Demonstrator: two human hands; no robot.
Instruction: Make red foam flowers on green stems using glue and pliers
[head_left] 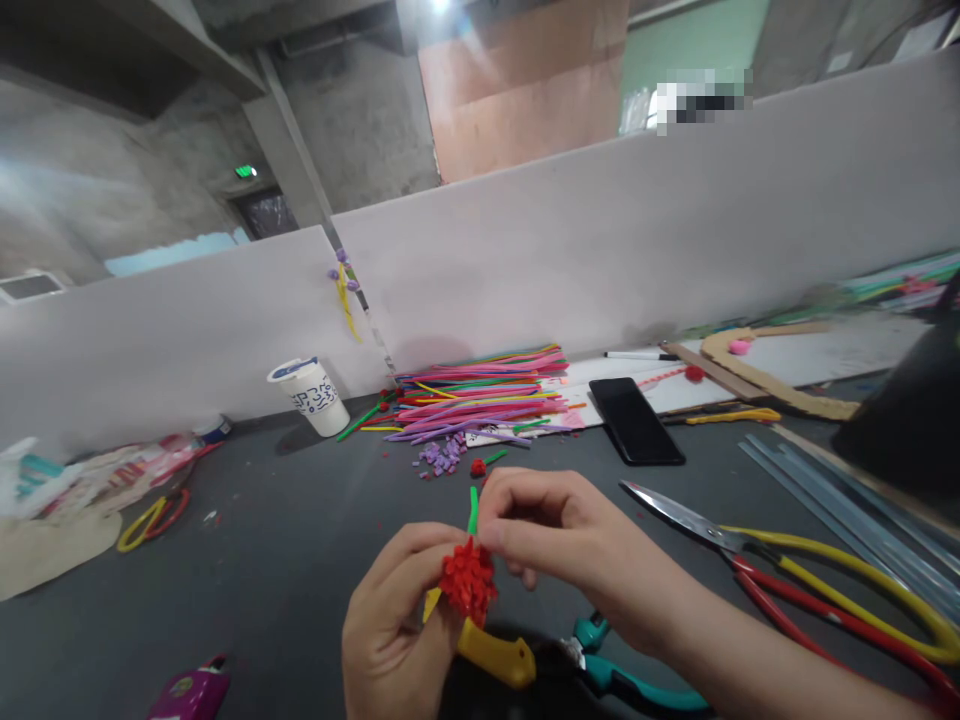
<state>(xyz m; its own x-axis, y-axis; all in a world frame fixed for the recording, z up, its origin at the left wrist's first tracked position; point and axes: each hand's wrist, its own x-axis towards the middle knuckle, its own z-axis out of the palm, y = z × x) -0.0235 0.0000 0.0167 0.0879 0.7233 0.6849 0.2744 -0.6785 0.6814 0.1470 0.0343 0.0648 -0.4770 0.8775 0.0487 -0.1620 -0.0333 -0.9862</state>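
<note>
A red tufted flower (469, 582) with a short green stem (473, 510) pointing up is held between the fingers of my left hand (401, 610). My right hand (551, 525) is closed in a pinch at the upper right of the flower, beside the stem. What its fingertips grip is hidden. Just below the flower lies a yellow handle-like piece (499, 655) against a dark shape, and I cannot tell whether my left hand touches it. Teal-handled pliers (600, 670) lie under my right forearm. Beyond my hands rests a small red piece with a green stem (478, 467).
Colourful pipe cleaners (480, 395) lie at the back, with purple snippets (442, 456) before them. A white cup (311, 400) stands left of these. A black phone (637, 420) and large scissors (731, 540) are to the right. Small scissors (154, 520) and a purple object (191, 690) lie left.
</note>
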